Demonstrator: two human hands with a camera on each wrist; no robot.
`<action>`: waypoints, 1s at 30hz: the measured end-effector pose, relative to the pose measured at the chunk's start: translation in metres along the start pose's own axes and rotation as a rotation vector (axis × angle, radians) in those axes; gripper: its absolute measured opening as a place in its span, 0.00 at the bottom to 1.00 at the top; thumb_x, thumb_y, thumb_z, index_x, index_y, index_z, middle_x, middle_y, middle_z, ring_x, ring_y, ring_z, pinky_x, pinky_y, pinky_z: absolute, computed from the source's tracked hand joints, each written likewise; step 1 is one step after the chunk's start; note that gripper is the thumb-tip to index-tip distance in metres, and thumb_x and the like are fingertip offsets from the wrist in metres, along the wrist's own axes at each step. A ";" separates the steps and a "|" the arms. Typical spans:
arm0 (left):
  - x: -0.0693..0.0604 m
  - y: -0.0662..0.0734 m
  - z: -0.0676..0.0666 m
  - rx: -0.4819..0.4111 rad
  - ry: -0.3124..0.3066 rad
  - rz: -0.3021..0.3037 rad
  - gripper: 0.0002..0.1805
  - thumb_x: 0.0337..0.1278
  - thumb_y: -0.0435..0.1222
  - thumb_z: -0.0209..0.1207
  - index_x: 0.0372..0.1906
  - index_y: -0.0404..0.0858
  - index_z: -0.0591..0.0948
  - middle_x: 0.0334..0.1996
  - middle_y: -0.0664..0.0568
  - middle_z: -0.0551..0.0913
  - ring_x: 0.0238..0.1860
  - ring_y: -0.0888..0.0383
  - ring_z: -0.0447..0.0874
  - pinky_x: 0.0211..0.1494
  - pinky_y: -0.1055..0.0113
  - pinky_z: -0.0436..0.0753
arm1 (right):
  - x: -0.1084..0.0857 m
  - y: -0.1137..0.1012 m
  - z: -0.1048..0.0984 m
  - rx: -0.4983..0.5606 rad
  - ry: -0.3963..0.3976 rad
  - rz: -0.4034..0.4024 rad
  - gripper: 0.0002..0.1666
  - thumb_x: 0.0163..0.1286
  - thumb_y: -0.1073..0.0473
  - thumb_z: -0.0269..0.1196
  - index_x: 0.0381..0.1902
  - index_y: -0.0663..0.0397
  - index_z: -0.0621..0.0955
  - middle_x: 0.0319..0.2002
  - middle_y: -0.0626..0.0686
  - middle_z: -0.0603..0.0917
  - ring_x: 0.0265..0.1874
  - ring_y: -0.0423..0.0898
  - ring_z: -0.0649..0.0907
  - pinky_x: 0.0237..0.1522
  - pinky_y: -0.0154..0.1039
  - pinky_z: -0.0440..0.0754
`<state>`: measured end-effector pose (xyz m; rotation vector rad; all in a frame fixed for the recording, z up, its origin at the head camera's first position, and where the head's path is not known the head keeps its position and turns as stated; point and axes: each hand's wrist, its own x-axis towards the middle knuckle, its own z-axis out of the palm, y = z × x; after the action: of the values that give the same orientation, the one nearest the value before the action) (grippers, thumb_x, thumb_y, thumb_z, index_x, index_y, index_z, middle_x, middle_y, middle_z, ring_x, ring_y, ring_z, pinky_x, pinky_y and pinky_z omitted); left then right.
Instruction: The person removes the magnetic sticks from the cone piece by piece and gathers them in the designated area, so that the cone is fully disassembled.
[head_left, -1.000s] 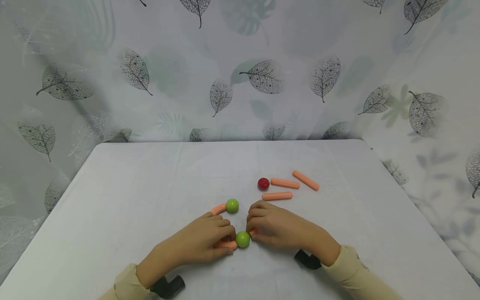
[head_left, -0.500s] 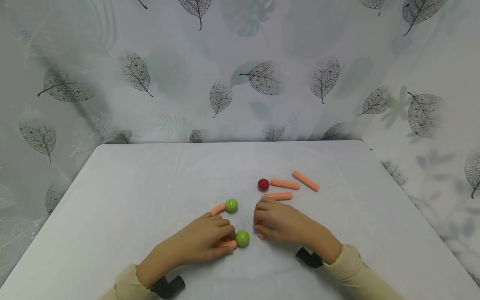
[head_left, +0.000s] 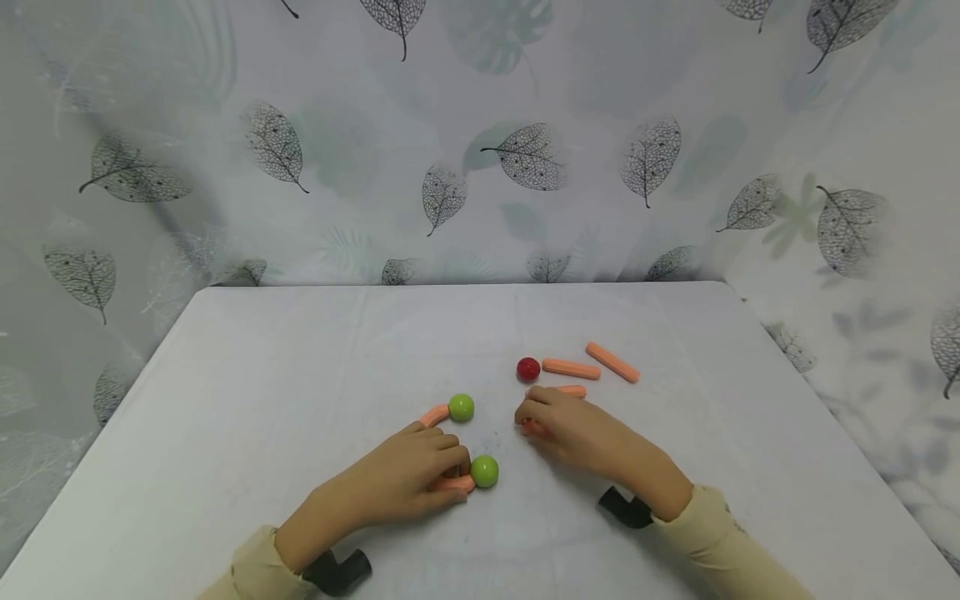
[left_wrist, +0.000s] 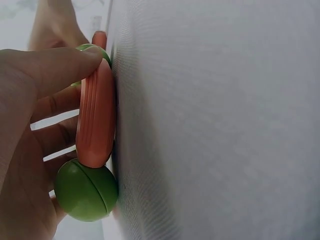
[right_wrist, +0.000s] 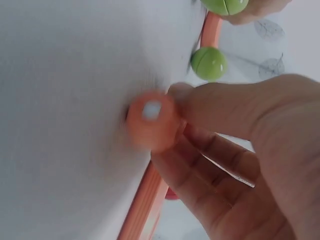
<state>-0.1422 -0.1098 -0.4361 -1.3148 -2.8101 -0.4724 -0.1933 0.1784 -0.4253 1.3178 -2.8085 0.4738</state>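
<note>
My left hand (head_left: 401, 479) pinches an orange stick (head_left: 456, 483) between thumb and fingers; the left wrist view shows this stick (left_wrist: 96, 115) with a green ball (left_wrist: 86, 191) against its lower end. In the head view a green ball (head_left: 484, 472) touches the stick's right end. Another green ball (head_left: 461, 407) sits farther back beside an orange piece (head_left: 434, 416) partly covered by my left hand. To the right, my right hand (head_left: 588, 433) grips an orange stick (head_left: 534, 428), seen end-on as an orange stick (right_wrist: 152, 121) with a pale spot in the right wrist view.
Behind my right hand lie an orange stick (head_left: 572, 391), partly hidden by the fingers, a red ball (head_left: 528, 369), a second stick (head_left: 572, 368) and a third, slanting stick (head_left: 612, 362). The white table (head_left: 300, 358) meets a leaf-patterned cloth (head_left: 360, 150) behind.
My right hand has moved away from the nearer green ball, back and to the right, carrying its orange stick. My left hand has stayed about where it was, still pinching its stick.
</note>
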 end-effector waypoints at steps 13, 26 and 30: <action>0.001 -0.001 -0.004 -0.004 -0.004 0.012 0.09 0.73 0.51 0.60 0.40 0.52 0.82 0.26 0.67 0.69 0.32 0.70 0.66 0.48 0.67 0.71 | 0.001 0.003 -0.005 -0.125 0.101 0.067 0.08 0.68 0.65 0.71 0.40 0.47 0.84 0.37 0.46 0.81 0.39 0.41 0.79 0.41 0.35 0.81; -0.004 -0.003 -0.003 0.015 -0.017 0.050 0.08 0.70 0.52 0.64 0.43 0.55 0.83 0.29 0.68 0.73 0.33 0.70 0.66 0.53 0.65 0.76 | -0.003 0.008 -0.003 -0.106 0.170 0.175 0.13 0.65 0.68 0.73 0.32 0.51 0.78 0.31 0.45 0.76 0.35 0.40 0.74 0.33 0.30 0.74; -0.004 -0.002 -0.003 0.029 -0.004 0.065 0.08 0.69 0.52 0.64 0.44 0.55 0.84 0.30 0.69 0.74 0.35 0.70 0.67 0.60 0.63 0.77 | -0.003 0.009 -0.002 -0.122 0.199 0.157 0.11 0.63 0.68 0.74 0.33 0.52 0.81 0.33 0.47 0.79 0.36 0.40 0.76 0.34 0.32 0.77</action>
<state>-0.1411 -0.1151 -0.4342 -1.3974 -2.7563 -0.4262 -0.1984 0.1868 -0.4264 0.9755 -2.7369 0.4033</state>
